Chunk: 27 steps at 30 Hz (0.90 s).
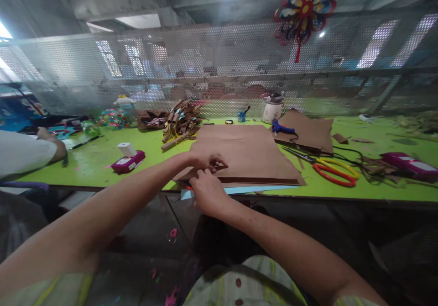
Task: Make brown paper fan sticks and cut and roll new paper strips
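Note:
A stack of brown kraft paper (239,146) lies at the table's front edge, its near edge folded or layered. A light-blue sheet (260,189) shows beneath it. My left hand (211,160) rests on the paper, fingers curled and fingertips close together; whatever is in them is too small to make out. Just in front, my right hand (209,192) is closed at the paper's near left edge. From its left side sticks a small tool with an orange-red part (188,187); its kind is mostly hidden by the fingers.
Large scissors (335,171) with red and yellow handles and a blue glue gun (282,127) lie right of the paper. Rolled brown tubes (181,121) are piled behind. Purple power strips (128,161) sit at both sides. Another person's arm (27,153) rests at left.

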Each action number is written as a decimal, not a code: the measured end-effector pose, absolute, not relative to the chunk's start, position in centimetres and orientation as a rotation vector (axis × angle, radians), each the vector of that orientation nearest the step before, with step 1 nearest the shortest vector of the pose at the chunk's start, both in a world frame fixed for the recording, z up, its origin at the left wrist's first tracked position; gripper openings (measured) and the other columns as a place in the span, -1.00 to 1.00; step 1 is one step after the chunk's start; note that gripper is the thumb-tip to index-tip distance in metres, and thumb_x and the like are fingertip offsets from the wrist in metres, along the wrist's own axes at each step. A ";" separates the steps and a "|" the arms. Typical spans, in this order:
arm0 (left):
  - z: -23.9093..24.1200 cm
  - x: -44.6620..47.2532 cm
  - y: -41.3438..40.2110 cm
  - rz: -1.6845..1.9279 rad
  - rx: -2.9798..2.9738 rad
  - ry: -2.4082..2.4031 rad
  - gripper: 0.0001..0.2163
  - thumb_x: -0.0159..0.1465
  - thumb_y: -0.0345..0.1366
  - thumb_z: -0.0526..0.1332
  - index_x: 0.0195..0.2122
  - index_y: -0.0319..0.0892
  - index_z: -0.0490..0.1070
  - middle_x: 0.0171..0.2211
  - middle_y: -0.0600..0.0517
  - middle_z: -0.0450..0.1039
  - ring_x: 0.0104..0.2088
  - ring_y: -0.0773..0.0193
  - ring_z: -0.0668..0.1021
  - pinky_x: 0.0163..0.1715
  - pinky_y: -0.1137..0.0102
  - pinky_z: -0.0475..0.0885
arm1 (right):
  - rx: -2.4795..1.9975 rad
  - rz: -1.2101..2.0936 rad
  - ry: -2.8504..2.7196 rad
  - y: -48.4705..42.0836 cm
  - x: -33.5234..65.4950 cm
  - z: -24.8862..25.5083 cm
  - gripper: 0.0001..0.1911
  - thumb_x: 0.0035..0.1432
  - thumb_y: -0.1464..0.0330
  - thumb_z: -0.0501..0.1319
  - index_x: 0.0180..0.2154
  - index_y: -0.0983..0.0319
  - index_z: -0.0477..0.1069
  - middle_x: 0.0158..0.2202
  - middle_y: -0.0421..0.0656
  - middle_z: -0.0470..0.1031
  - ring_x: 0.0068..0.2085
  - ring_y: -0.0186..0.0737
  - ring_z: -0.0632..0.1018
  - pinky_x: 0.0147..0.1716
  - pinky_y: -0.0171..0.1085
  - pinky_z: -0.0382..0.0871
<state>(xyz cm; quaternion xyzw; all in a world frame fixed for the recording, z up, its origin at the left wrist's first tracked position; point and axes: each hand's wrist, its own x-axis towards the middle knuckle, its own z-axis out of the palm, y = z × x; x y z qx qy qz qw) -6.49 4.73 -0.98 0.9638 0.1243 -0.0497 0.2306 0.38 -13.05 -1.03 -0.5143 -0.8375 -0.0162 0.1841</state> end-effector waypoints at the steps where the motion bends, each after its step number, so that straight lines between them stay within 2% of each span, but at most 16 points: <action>1: -0.9 -6.5 4.6 -0.139 2.649 0.334 -0.59 0.09 -0.38 0.25 0.01 -0.09 0.42 -0.09 0.01 0.33 -0.23 0.32 0.39 -0.19 0.42 0.35 | -1.444 -0.051 -2.367 -13.0 0.4 -1.0 -0.65 -0.05 0.33 0.31 -0.19 0.35 0.45 -0.15 0.08 0.39 -0.10 0.03 0.37 -0.20 -0.13 0.35; 6: -0.5 -6.5 4.3 -0.136 2.651 0.330 -0.59 0.10 -0.39 0.24 0.02 -0.13 0.41 -0.08 -0.02 0.32 -0.20 0.30 0.41 -0.16 0.41 0.36 | -1.390 -0.047 -2.376 -13.0 0.4 -1.2 -0.65 -0.04 0.34 0.30 -0.18 0.39 0.45 -0.17 0.09 0.40 -0.13 0.02 0.37 -0.22 -0.13 0.34; 12: -0.4 -6.5 3.7 -0.104 2.677 0.349 -0.59 0.10 -0.46 0.22 0.00 -0.11 0.42 -0.05 -0.02 0.35 -0.13 0.28 0.43 -0.11 0.45 0.35 | -1.161 -0.075 -2.452 -13.9 -0.8 -1.8 -0.66 -0.02 0.33 0.27 -0.15 0.26 0.41 -0.19 -0.05 0.36 -0.16 -0.08 0.34 -0.29 -0.24 0.30; 16: 0.0 -6.4 2.9 -0.110 2.684 0.438 -0.57 0.07 -0.48 0.19 0.00 -0.14 0.41 -0.02 -0.01 0.34 -0.11 0.27 0.44 -0.12 0.46 0.35 | -1.101 -0.109 -2.483 -15.9 0.2 -1.5 -0.63 -0.01 0.36 0.24 -0.10 0.24 0.35 -0.20 -0.07 0.35 -0.17 -0.09 0.32 -0.28 -0.23 0.26; 19: 0.5 -5.8 2.3 -0.136 2.702 0.536 -0.58 0.03 -0.46 0.19 -0.02 -0.22 0.41 -0.12 -0.02 0.41 -0.21 0.26 0.45 -0.22 0.47 0.38 | -1.002 -0.129 -2.546 -18.3 3.6 -1.3 -0.67 0.09 0.43 0.11 -0.06 0.26 0.33 -0.23 -0.05 0.37 -0.19 -0.09 0.33 -0.25 -0.20 0.25; 22: 0.6 -5.2 2.1 -0.116 2.712 0.573 -0.66 0.07 -0.37 0.19 -0.09 -0.23 0.42 -0.20 -0.02 0.44 -0.25 0.26 0.45 -0.25 0.46 0.37 | -1.017 -0.058 -2.556 -20.9 9.2 -1.6 -0.71 0.19 0.45 0.02 -0.07 0.23 0.37 -0.24 -0.05 0.39 -0.21 -0.13 0.36 -0.23 -0.20 0.27; 24: 0.3 -5.1 2.1 -0.092 2.714 0.588 -0.70 0.11 -0.28 0.18 -0.12 -0.22 0.42 -0.21 -0.02 0.45 -0.26 0.26 0.46 -0.24 0.45 0.37 | -1.116 -0.030 -2.410 -22.3 14.0 -1.9 -0.67 0.23 0.46 -0.02 -0.01 0.18 0.35 -0.27 -0.08 0.39 -0.27 -0.17 0.38 -0.31 -0.23 0.30; 27: -0.4 -5.3 1.9 0.016 2.727 0.719 -0.63 0.12 -0.19 0.19 -0.06 -0.22 0.40 -0.13 -0.07 0.44 -0.19 0.21 0.47 -0.20 0.41 0.37 | -1.273 -0.037 -2.133 -22.8 21.5 -2.3 -0.58 0.24 0.44 0.04 0.13 0.15 0.24 -0.13 -0.04 0.38 -0.13 -0.16 0.42 -0.16 -0.20 0.35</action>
